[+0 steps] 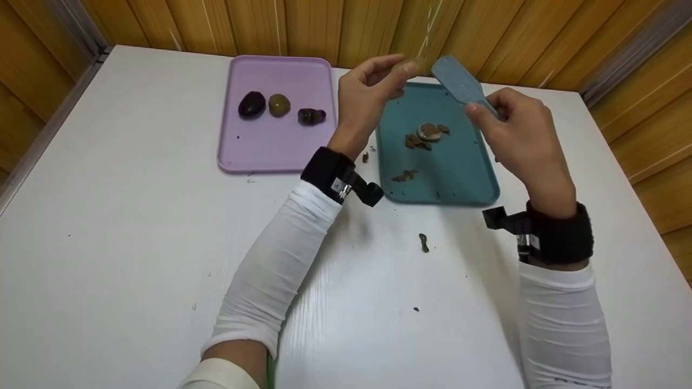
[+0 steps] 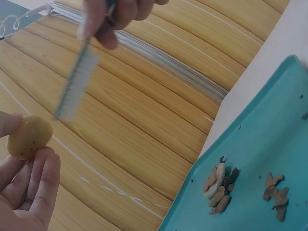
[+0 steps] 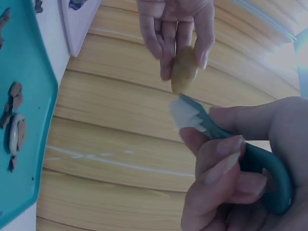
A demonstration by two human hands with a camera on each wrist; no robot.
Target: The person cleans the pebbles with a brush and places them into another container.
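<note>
My left hand (image 1: 373,86) pinches a small yellowish peeled piece (image 1: 409,66) (image 2: 29,137) (image 3: 184,69) between fingertips, raised above the teal tray (image 1: 465,178). My right hand (image 1: 513,129) grips the handle of a teal brush (image 1: 459,84) (image 3: 192,114) (image 2: 74,82), its white bristles just beside the yellowish piece. Brown peel scraps (image 1: 427,134) (image 2: 219,185) lie in a small heap on the teal tray, with more scraps (image 1: 404,175) nearer the front edge.
A lilac tray (image 1: 259,151) at the back left holds three dark rounded pieces (image 1: 278,105). Loose scraps (image 1: 424,242) lie on the white table (image 1: 135,227) in front of the teal tray. A wooden wall (image 1: 324,24) closes the far side.
</note>
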